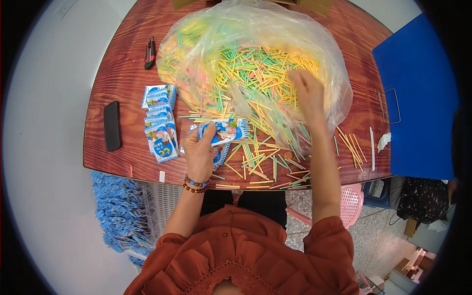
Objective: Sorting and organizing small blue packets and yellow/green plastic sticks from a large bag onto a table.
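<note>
My left hand (199, 151) grips a small blue-and-white packet (228, 131) between thumb and fingers, just above the table's near edge. Another packet (221, 156) lies partly hidden beneath it. My right hand (309, 92) reaches into a big clear plastic bag (340, 88), over a heap of thin yellow, green and pink sticks (253, 69). Its fingers are curled down and slightly smeared; whatever they pinch is hidden. Loose sticks (255, 160) have spilled out between my forearms. To the left, several like packets (161, 140) lie overlapped in a row.
On the wooden table (125, 93), a black phone (112, 126) and a red-and-black box cutter (149, 53) lie at the left. A blue panel (418, 103) borders the right side. Several blue packets (120, 211) fill a space below the left edge. Behind me stands a pink chair (351, 204).
</note>
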Available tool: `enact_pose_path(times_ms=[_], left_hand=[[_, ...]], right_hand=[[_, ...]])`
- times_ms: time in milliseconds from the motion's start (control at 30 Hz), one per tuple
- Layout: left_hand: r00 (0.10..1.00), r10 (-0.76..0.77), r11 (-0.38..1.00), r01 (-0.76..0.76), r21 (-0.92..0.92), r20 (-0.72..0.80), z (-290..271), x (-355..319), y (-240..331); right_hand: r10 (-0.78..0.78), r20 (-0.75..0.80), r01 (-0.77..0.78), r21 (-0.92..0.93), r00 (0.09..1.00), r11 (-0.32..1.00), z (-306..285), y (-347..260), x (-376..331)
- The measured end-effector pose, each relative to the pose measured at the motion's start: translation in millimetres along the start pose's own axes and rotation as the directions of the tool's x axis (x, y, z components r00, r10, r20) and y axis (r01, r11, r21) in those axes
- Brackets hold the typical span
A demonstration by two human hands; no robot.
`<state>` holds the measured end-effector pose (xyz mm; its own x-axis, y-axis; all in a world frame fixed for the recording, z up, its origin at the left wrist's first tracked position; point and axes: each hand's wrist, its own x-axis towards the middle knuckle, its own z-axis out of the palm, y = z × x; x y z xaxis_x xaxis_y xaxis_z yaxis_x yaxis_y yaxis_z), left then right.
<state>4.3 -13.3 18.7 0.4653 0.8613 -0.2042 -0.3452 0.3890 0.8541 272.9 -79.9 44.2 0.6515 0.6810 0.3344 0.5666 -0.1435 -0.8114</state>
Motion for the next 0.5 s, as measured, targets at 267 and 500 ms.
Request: enact_pose_path(times_ms=[267,500], left_hand=[[0.998,0.028,0.998,-0.032,-0.061,-0.064,9,-1,0],[1.000,0.009,0.999,-0.009,-0.042,0.023,-6,3,-2]], right_hand=[[-0.270,0.317,0.411,-0.789,0.909,0.457,-9,78,92],[-0.372,0.364,0.509,-0.731,0.854,0.454,-4,96,103]])
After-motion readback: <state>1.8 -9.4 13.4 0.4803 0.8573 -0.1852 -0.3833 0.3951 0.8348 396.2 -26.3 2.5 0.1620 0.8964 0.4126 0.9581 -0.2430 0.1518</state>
